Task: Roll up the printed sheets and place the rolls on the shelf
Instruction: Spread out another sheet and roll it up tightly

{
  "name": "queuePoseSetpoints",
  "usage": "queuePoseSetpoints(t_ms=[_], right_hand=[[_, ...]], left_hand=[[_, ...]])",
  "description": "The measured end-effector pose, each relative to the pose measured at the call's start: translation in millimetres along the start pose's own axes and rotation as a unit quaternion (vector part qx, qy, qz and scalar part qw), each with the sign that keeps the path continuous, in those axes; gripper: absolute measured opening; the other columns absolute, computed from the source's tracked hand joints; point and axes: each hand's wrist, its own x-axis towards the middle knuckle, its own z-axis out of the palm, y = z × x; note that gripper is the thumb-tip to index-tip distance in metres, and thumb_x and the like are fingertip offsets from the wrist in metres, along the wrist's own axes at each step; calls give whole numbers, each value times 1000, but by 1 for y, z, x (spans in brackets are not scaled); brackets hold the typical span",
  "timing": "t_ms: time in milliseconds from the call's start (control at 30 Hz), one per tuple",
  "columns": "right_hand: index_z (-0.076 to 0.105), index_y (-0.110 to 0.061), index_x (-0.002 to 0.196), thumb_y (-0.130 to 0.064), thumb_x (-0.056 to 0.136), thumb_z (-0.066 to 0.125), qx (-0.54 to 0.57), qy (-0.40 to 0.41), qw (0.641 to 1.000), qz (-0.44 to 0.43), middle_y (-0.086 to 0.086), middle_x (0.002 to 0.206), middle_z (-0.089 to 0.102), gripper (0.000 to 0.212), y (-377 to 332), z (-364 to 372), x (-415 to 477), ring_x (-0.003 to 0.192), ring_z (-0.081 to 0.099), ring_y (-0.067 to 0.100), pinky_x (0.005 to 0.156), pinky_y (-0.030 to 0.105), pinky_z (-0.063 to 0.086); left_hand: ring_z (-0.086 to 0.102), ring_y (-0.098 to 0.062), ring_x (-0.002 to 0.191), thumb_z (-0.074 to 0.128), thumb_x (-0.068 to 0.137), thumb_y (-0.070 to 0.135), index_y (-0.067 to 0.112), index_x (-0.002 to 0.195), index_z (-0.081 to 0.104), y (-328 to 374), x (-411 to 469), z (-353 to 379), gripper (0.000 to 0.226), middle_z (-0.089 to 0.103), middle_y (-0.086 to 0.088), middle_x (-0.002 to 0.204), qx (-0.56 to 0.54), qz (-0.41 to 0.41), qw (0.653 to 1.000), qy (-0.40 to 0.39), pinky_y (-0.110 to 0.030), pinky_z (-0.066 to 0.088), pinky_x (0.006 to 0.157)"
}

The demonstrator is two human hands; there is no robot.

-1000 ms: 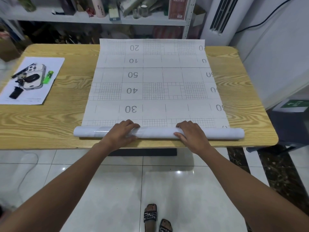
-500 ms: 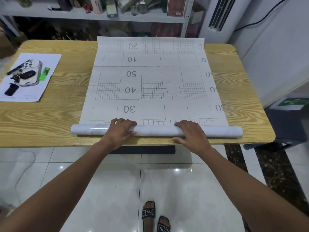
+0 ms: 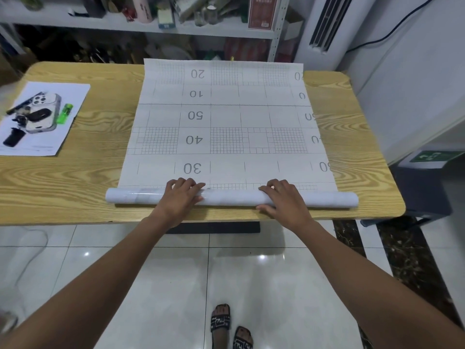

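Left hand (image 3: 181, 197) & right hand (image 3: 284, 201) both curl round the roll (image 3: 231, 199) at tabletop (image 3: 75, 192) front edge; uneven pushing could skew it, w/ sheet (image 3: 226, 117) winding crooked

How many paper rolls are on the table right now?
1: a part-formed roll along the table's near edge, under the left hand and right hand; the rest of that sheet lies flat. Rolls on the cluttered shelf may be hidden.

Pale printed grid sheet (image 3: 226, 147) lay centred on wooden tabletop (image 3: 75, 187), its rolled end (image 3: 234, 197) along near edge; white paper (image 3: 75, 93) bearing phone (image 3: 44, 113) at left; metal shelf (image 3: 125, 24) behind.
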Motion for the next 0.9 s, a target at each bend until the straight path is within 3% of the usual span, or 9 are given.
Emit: queuePoseSetpoints(t_ms=[233,400,600,900], right_hand=[[54,-11,123,-44,83,65,38,-17,999,18,5,118,57,53,-3,-1,2,103,52,27,90,38,39],[56,-11,117,-41,85,64,60,-20,998,24,3,114,57,45,-4,-1,3,100,50,25,89,35,37],[58,-11,117,-42,88,58,46,-22,999,20,6,113,55,43,-4,-5,5,96,51,26,87,36,39],[62,-12,112,-54,88,31,47,-20,999,16,5,104,60,57,-5,-6,8,92,56,25,89,38,39]], left_hand=[[41,-24,116,42,94,35,19,136,37,0,4,-1,45,50,-3,124,-12,-30,999,-14,-38,19,102],[47,-29,109,63,82,38,19,133,42,-1,2,-1,59,48,-8,125,-24,-25,999,-15,-41,31,95],[58,-30,90,81,61,40,26,119,39,-2,0,-1,74,57,-8,106,0,9,1000,17,-44,45,78],[60,-34,84,85,54,11,22,116,39,2,-2,-3,78,60,-14,100,-1,23,999,40,-48,45,77]])
